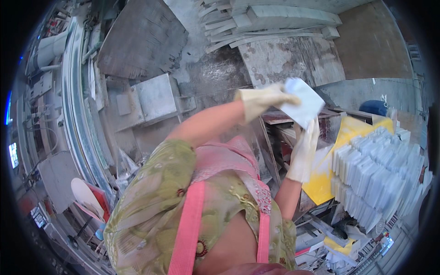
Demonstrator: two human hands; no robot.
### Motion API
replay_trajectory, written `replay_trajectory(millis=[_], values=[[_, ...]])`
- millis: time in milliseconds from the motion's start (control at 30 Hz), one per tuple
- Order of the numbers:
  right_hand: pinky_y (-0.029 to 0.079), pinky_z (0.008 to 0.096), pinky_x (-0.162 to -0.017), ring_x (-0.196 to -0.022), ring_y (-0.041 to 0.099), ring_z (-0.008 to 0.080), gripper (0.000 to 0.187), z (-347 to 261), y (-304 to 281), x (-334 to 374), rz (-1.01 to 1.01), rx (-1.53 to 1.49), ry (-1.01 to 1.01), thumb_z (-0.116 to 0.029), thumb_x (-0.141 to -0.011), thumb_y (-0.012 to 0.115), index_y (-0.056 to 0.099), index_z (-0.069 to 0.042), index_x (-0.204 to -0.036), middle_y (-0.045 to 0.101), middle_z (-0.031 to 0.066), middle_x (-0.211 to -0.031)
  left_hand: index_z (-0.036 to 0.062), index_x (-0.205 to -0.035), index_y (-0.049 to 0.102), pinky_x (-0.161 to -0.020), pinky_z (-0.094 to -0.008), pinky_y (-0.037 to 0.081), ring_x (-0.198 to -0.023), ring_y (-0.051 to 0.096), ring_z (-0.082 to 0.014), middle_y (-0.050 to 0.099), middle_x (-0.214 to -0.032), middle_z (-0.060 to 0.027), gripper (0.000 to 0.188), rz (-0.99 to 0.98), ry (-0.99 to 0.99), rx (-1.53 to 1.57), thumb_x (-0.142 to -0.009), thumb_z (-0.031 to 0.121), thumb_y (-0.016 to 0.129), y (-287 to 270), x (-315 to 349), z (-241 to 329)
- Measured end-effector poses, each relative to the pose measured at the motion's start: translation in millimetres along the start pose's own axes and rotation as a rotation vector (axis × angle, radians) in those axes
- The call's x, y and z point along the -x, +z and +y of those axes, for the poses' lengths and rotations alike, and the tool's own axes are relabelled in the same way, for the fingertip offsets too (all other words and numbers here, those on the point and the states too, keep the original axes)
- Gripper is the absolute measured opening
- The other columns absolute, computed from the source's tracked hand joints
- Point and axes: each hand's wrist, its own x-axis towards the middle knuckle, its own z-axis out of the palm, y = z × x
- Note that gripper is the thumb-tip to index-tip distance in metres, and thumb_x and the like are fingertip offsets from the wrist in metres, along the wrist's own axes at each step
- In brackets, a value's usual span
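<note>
The person's left hand, wearing a cream glove, is grasping a pale, flat, four-sided tile; its fingers are pressing on the tile's left side. The tile is tilting beyond and between the two sets of fingers, one corner pointing back toward the body. The right hand, gloved alike, is reaching up to that near corner; blur is hiding whether its fingers are grasping the tile or only touching it.

To the right of the right fingers, many similar pale pieces are standing on edge in close rows, beside a yellow sheet that is lying nearer the fingers. Beyond those rows, farther right, a blue rounded object is resting. Ahead of the fingers, a stained board is lying flat, with long pale strips running along its far side. Well left of the left fingers, a pale box-like block is sitting near a large dark board.
</note>
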Motion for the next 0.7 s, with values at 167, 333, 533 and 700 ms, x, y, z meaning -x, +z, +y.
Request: replay_trajectory(millis=[167,333,533,700], values=[[0.039,0.0426,-0.117,-0.143,0.041,0.0298,0.051,17,40,-85,-0.068,0.066,-0.009,-0.026,-0.108,0.047,0.039,0.001,-0.150,0.039,0.0189,-0.154,-0.0107,-0.132,0.053,-0.091,-0.0337,0.050,-0.103,0.066,-0.0225,0.069,-0.117,-0.0162,0.083,0.322,0.052,0.142,-0.074,0.039,0.086,-151,-17,24],[0.039,0.0412,-0.117,-0.140,0.045,0.0301,0.048,74,28,-150,-0.003,-0.037,0.209,-0.027,-0.109,0.046,0.044,0.002,-0.146,0.045,0.0207,-0.150,-0.0063,-0.135,0.053,-0.101,-0.0331,0.045,-0.113,0.063,-0.0212,0.066,-0.126,-0.0137,0.069,0.570,0.073,0.183,-0.087,0.040,0.074,-258,-43,37],[0.045,0.0377,-0.111,-0.129,0.057,0.0275,0.051,154,51,-257,0.015,-0.022,0.495,-0.034,-0.106,0.053,0.049,0.003,-0.141,0.057,0.0200,-0.138,-0.0088,-0.136,0.050,-0.107,-0.0373,0.046,-0.120,0.062,-0.0246,0.063,-0.130,-0.0175,0.066,0.595,0.152,0.362,-0.092,0.036,0.071,-335,-150,35],[0.048,0.0354,-0.107,-0.123,0.060,0.0244,0.051,223,82,-300,-0.140,0.070,0.697,-0.033,-0.106,0.054,0.050,0.004,-0.140,0.059,0.0197,-0.136,-0.0069,-0.137,0.050,-0.107,-0.0369,0.046,-0.121,0.061,-0.0245,0.062,-0.131,-0.0165,0.065,0.622,0.111,0.471,-0.093,0.036,0.069,-383,-255,0]])
